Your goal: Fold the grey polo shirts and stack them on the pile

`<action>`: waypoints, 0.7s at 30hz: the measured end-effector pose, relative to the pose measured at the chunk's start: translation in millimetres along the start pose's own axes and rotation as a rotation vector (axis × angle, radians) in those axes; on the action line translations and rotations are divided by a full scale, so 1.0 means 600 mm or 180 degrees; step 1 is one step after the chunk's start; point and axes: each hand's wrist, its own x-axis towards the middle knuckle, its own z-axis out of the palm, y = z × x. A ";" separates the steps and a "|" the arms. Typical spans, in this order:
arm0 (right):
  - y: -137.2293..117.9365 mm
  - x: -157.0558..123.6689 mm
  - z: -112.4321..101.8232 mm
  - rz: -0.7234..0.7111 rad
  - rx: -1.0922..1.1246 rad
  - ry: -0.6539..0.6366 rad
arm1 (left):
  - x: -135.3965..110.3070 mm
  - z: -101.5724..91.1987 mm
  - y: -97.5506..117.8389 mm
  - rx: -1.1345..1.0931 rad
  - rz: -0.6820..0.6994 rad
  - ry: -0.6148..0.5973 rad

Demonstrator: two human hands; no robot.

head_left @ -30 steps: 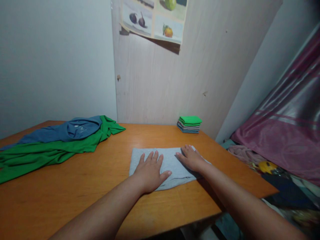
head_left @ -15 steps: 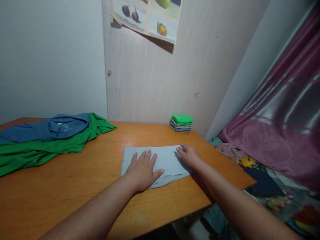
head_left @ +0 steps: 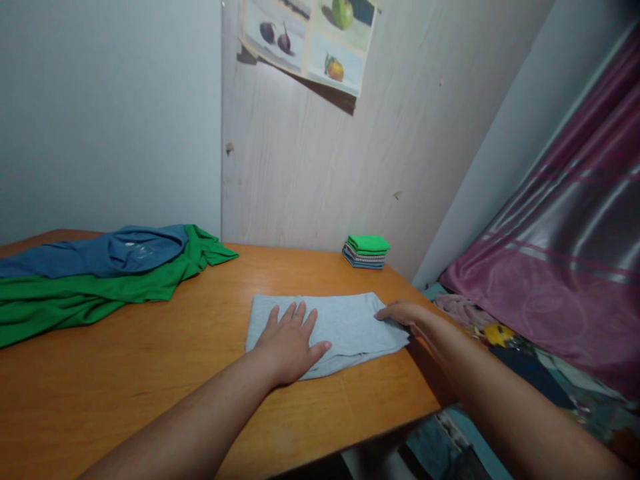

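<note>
A folded light grey garment (head_left: 345, 325) lies flat on the orange wooden table (head_left: 150, 373). My left hand (head_left: 287, 341) rests palm down on its left part, fingers spread. My right hand (head_left: 403, 312) is at the garment's right edge, fingers stretched toward the cloth and touching its border. Neither hand grips anything that I can see.
A small stack of folded cloths (head_left: 367, 251), green on top, stands at the table's back right by the wall. A green garment (head_left: 90, 293) with a blue one (head_left: 100, 250) on it lies at the left. Clothes and a maroon cloth (head_left: 560, 267) lie beyond the table's right edge.
My right hand has slid from the top of the grey garment out to its right edge. My left hand stays pressed on the cloth. The camera has shifted a little.
</note>
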 end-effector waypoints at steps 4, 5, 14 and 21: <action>-0.013 -0.003 -0.019 0.0113 0.0632 -0.0611 | -0.002 0.000 0.001 0.0021 0.0037 0.0017; -0.017 -0.004 -0.025 0.0106 0.0738 -0.0688 | -0.002 -0.001 0.002 0.0027 0.0035 -0.0003; -0.115 -0.053 -0.057 -0.0502 0.1563 -0.1249 | -0.006 -0.011 0.009 -0.0050 -0.0014 -0.0046; -0.186 -0.124 -0.007 -0.0985 0.1073 -0.1106 | -0.007 -0.012 0.010 -0.0140 -0.0021 -0.0033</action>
